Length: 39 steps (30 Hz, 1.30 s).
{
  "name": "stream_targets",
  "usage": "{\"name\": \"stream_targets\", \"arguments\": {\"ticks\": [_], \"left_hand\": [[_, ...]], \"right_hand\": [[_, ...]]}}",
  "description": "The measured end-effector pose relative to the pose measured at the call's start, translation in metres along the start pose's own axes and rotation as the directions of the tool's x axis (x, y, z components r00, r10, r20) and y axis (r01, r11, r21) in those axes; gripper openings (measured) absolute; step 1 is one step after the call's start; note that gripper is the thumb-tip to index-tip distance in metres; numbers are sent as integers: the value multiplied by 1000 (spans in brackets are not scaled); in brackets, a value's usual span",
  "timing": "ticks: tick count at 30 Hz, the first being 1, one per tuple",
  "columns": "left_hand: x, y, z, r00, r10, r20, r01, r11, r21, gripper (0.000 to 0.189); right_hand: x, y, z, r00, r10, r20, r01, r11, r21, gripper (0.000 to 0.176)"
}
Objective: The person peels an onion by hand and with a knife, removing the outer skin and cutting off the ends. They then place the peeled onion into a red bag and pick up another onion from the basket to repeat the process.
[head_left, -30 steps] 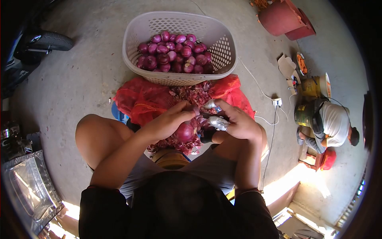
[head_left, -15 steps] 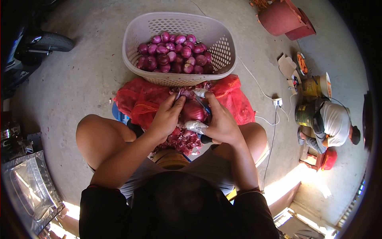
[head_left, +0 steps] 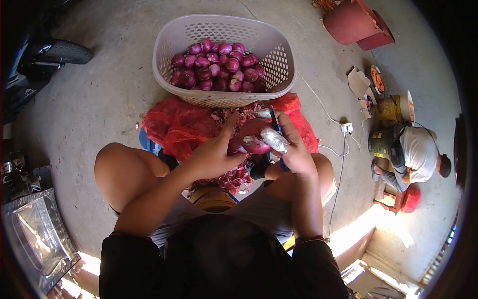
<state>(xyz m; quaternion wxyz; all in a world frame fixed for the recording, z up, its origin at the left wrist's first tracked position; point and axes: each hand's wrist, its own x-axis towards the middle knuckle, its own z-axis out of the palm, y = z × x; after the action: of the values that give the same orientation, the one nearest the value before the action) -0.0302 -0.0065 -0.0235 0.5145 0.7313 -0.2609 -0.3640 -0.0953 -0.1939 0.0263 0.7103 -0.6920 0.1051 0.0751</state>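
My left hand (head_left: 215, 153) is wrapped round the left side of a large red onion (head_left: 253, 130). On the onion's right side is my right hand (head_left: 294, 149), with silver wrapping on its thumb and a fingertip. It grips a small knife (head_left: 275, 122) with a dark blade and blue handle, partly hidden by the fingers. Loose onion skins (head_left: 231, 180) lie below the hands. A red mesh bag (head_left: 174, 124) spreads behind and beside them. Just beyond it stands a grey perforated basket (head_left: 224, 21) holding several red onions (head_left: 204, 74).
At the right, a person (head_left: 418, 154) bends near buckets (head_left: 388, 108). A white power strip (head_left: 347, 128) with cables lies on the floor. Red tubs (head_left: 348, 22) stand at the upper right, a motorcycle wheel (head_left: 67, 51) at the upper left.
The onion has been turned and shifted slightly right. My left hand has opened wider around it, and my right hand has rotated, bringing the knife upright and its wrapped thumb across the onion.
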Motion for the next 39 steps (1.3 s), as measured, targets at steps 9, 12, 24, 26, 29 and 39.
{"name": "stream_targets", "arguments": {"ticks": [9, 12, 24, 26, 29, 39], "left_hand": [[-11, 16, -17, 969, 249, -2, -212, 830, 516, 99], [1, 17, -15, 850, 523, -60, -469, 804, 365, 91], [-3, 16, 15, 900, 311, -305, -434, 574, -694, 67], [-1, 18, 9, 936, 208, -285, -353, 548, -759, 67], [0, 19, 4, 943, 183, -278, -333, 551, -765, 69], [1, 12, 2, 883, 341, -323, -469, 688, -555, 68]], "right_hand": [[-2, -3, -5, 1000, -9, 5, 9, 996, 93, 43], [-3, 0, -7, 999, 36, 35, -41, 987, 155, 42], [4, 4, 8, 990, -133, -50, 132, 991, -23, 41], [5, 5, 8, 975, -212, -70, 197, 964, -180, 42], [4, 7, 9, 965, -247, -88, 224, 951, -216, 47], [5, 11, 27, 935, -287, -209, 296, 955, 15, 38]]}}
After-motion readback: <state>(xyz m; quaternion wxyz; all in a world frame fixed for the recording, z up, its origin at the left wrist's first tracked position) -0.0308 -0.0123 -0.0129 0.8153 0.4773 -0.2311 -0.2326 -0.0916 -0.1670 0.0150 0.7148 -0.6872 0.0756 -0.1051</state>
